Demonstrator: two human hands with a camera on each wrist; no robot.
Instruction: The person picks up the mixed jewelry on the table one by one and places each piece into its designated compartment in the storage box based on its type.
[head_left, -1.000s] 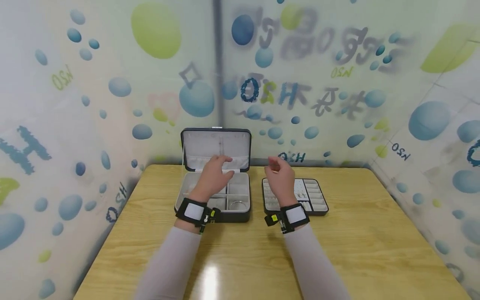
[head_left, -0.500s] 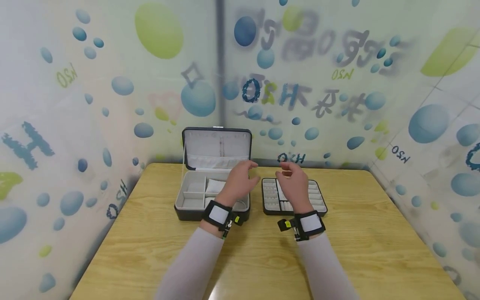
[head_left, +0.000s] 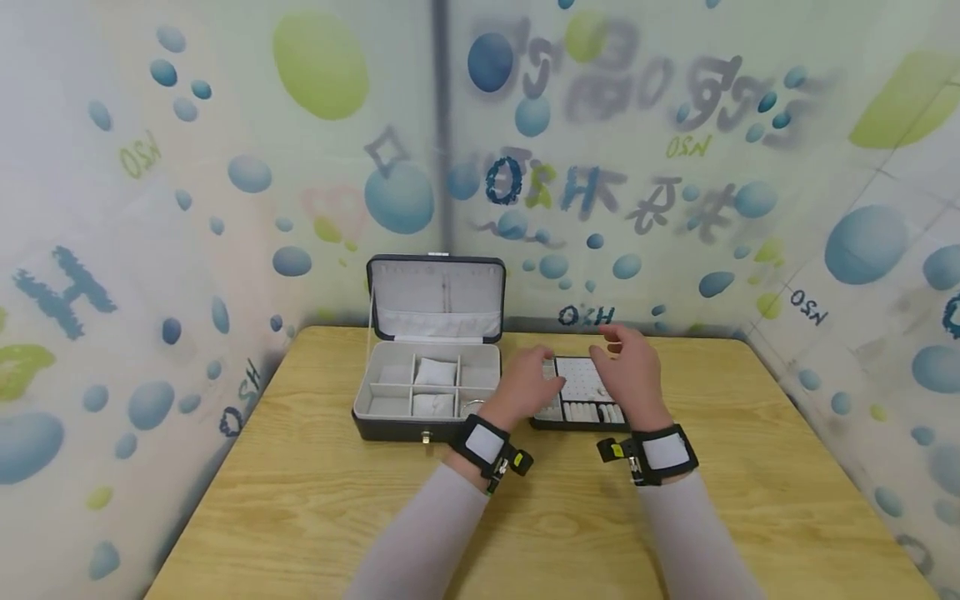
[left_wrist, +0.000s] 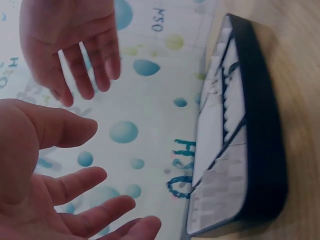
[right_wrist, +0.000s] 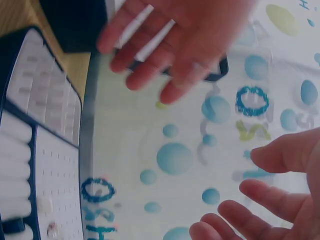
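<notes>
My left hand [head_left: 522, 388] hovers over the left part of a jewelry tray [head_left: 582, 379], fingers spread and holding nothing. Over the tray's right part is my right hand [head_left: 632, 375], also empty, its fingers loosely bent. In the left wrist view the dark-sided tray [left_wrist: 265, 125] stands apart from the fingers. The right wrist view shows its ring rolls [right_wrist: 14, 165] and a dotted white panel [right_wrist: 57, 175] with small earrings. Left of the hands sits a jewelry box [head_left: 390, 429] with its lid [head_left: 438, 292] raised.
Small white cushions [head_left: 437, 372] lie in the box's middle compartments, and a bracelet [head_left: 472, 407] in its front right one, partly behind my left hand. The wooden table [head_left: 315, 500] meets a patterned wall [head_left: 630, 167] at the back.
Both hands have moved right: the left from over the jewelry box to over the tray's left part, the right across to the tray's right part. Box and tray stay put.
</notes>
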